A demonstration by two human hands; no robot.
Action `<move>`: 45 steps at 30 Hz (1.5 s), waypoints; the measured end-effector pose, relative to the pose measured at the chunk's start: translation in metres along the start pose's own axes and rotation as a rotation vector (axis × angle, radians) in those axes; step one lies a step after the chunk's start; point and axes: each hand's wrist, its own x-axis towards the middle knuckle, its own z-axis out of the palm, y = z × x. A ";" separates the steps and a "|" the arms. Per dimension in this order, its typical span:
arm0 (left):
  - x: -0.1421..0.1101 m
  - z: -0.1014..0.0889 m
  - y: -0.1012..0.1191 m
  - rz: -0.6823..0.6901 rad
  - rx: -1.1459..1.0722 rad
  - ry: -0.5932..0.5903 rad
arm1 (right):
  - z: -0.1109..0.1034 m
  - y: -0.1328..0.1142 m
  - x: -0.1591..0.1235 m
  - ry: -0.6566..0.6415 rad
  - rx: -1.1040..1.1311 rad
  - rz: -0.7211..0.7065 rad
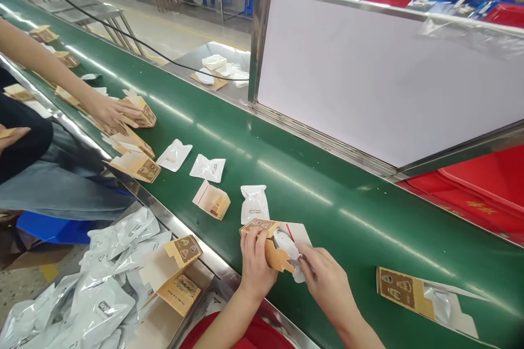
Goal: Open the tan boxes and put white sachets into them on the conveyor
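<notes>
My left hand (257, 262) is closed round a small brown printed carton (258, 224) whose flaps stand open toward the right. At the carton's mouth, my right hand (323, 270) pinches a white sachet (286, 242) that sits partly inside. Just behind the carton lies another white sachet (254, 203), flat on the green belt. Farther left are a small open carton (213, 200) and two more sachets, one of them nearer (208, 168). Off to the right, an open carton (405, 289) lies on its side with a silvery-white sachet showing in its opening.
A co-worker's hand (110, 112) reaches among several cartons on the green conveyor belt (303, 180) at left. A heap of white sachets (102, 305) and open cartons fill the lower left. A white panel (335, 76) borders the belt's far side; red bins (483, 185) stand beyond.
</notes>
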 end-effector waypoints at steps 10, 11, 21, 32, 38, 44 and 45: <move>-0.003 0.007 0.009 0.130 -0.004 -0.151 | -0.011 -0.004 -0.007 -0.316 0.147 0.277; -0.002 0.007 0.008 0.109 -0.003 -0.148 | -0.011 -0.004 -0.011 -0.334 0.317 0.362; -0.016 0.014 0.031 0.144 -0.346 -0.342 | -0.004 -0.009 -0.009 -0.363 0.563 0.181; -0.022 -0.027 -0.054 -0.823 -0.098 0.032 | -0.049 0.118 -0.078 -0.028 -0.173 0.263; 0.003 0.008 -0.052 -0.781 -0.235 0.041 | 0.005 0.040 0.009 0.339 -0.103 0.300; 0.001 -0.004 -0.045 -0.663 -0.344 -0.020 | 0.106 0.033 0.043 0.190 0.113 0.316; -0.001 -0.008 -0.044 -0.637 -0.364 -0.040 | 0.103 0.042 0.042 0.197 0.165 0.337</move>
